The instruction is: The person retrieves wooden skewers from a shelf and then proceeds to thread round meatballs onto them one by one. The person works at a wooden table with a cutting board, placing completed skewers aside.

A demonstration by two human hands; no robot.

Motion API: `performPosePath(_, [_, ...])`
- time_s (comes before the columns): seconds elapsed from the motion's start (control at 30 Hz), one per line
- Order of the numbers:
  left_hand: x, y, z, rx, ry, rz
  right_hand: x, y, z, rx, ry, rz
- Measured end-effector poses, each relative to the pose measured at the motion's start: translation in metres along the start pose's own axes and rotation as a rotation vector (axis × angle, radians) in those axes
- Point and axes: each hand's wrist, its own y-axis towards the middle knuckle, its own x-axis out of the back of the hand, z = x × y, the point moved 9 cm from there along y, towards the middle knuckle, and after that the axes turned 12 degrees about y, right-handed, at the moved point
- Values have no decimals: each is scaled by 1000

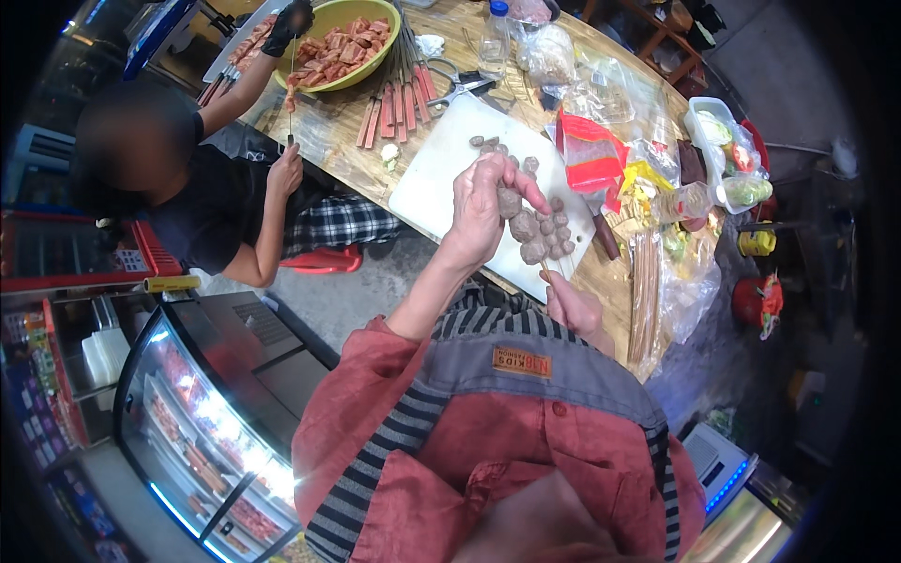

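My left hand curls its fingers round the upper end of a skewer of greyish-brown meatballs. Lower down, the thin stick of that skewer runs into my closed right hand, near the board's close edge. Several small loose meatballs lie beside the skewer on the white cutting board, and others sit beyond my left hand. My left fingers hide part of the skewered meatballs.
Right of the board are a dark-handled knife, a bundle of bamboo skewers and a red bag. Scissors lie behind it. At left, a person holds a meat skewer near a yellow bowl of meat.
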Motion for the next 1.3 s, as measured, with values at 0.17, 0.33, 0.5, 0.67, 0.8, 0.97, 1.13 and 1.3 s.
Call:
performPosePath(0.17, [-10, -4, -4, 39, -66, 87, 0, -1, 0, 30, -74, -14])
performPosePath(0.33, [-16, -3, -6, 47, -97, 105, -2, -3, -8, -116, -40, 48])
performPosePath(0.5, [-19, -8, -9, 40, -189, 112, -2, -2, 3, 57, -105, -30])
performPosePath(0.67, [-38, -14, -20, 60, -370, 180, 2, 12, 14, 53, -131, -60])
performPosePath(0.8, [-40, -22, -2, 132, -186, 245, 3, 19, 21, 134, -137, -113])
performPosePath(0.97, [-51, -27, 2, 250, -343, 176, 1, 17, 22, 207, -136, -159])
performPosePath(1.13, [-55, -30, 9, 239, -354, 190, 0, 10, 15, 183, -120, -149])
performPosePath(1.3, [-60, -34, 19, 303, -310, 223, 3, 10, 17, 87, -90, -108])
